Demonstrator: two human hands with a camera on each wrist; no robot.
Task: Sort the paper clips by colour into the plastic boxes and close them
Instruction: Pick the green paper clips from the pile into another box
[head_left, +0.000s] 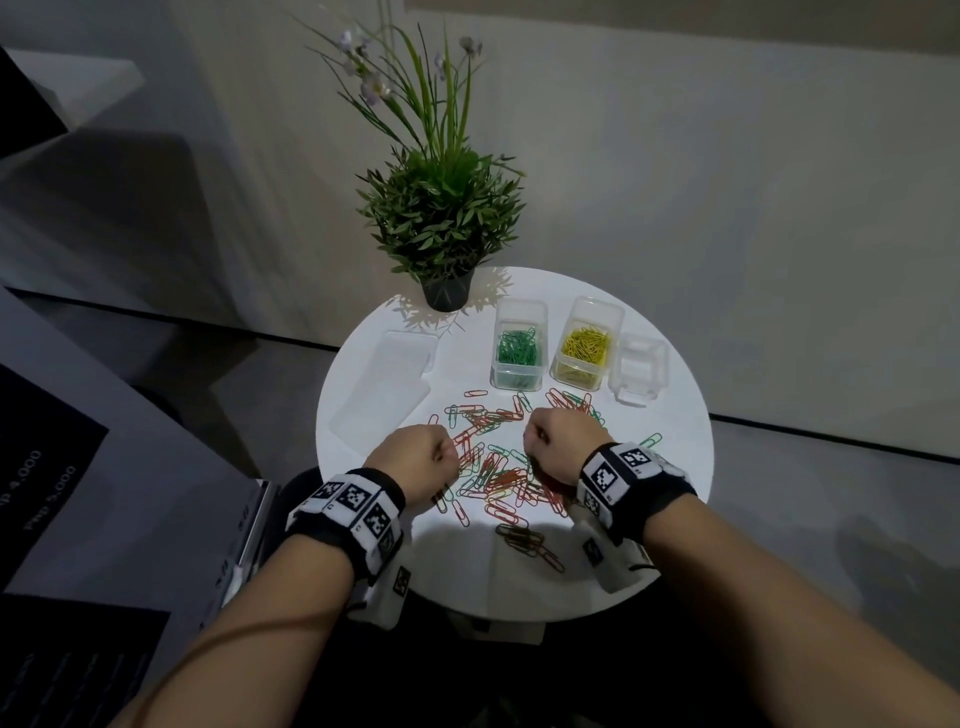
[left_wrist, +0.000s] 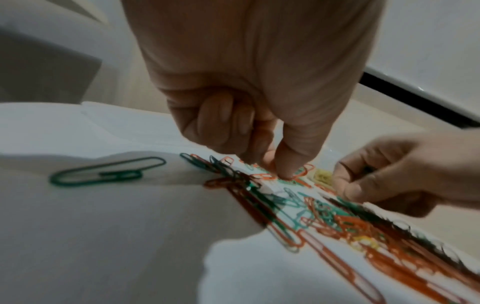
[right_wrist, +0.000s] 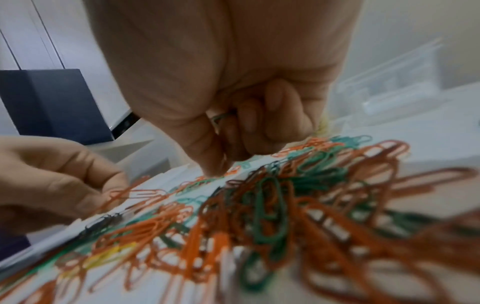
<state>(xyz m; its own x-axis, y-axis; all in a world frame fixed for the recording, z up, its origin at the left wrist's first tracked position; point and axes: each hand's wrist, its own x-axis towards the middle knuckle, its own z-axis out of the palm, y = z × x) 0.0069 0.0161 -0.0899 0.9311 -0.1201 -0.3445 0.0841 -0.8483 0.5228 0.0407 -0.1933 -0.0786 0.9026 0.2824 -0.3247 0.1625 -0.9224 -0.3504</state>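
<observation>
A loose pile of red, green and a few yellow paper clips (head_left: 498, 467) covers the middle of the round white table (head_left: 670, 467). Behind it stand an open box of green clips (head_left: 517, 356), an open box of yellow clips (head_left: 584, 351) and an empty clear box (head_left: 640, 370). My left hand (head_left: 447, 457) is curled over the pile's left side, thumb and forefinger (left_wrist: 285, 170) down on the clips; in the right wrist view it pinches a red clip (right_wrist: 135, 193). My right hand (head_left: 532, 441) is curled over the right side, a green clip (right_wrist: 221, 120) tucked under its fingers, fingertips (right_wrist: 215, 168) on the pile.
Clear lids (head_left: 395, 374) lie flat at the table's left. A potted plant (head_left: 447, 291) stands at the back edge, close to the green box. A single green clip (left_wrist: 103, 172) lies apart on the left. A dark cabinet (head_left: 52, 467) is beside the table.
</observation>
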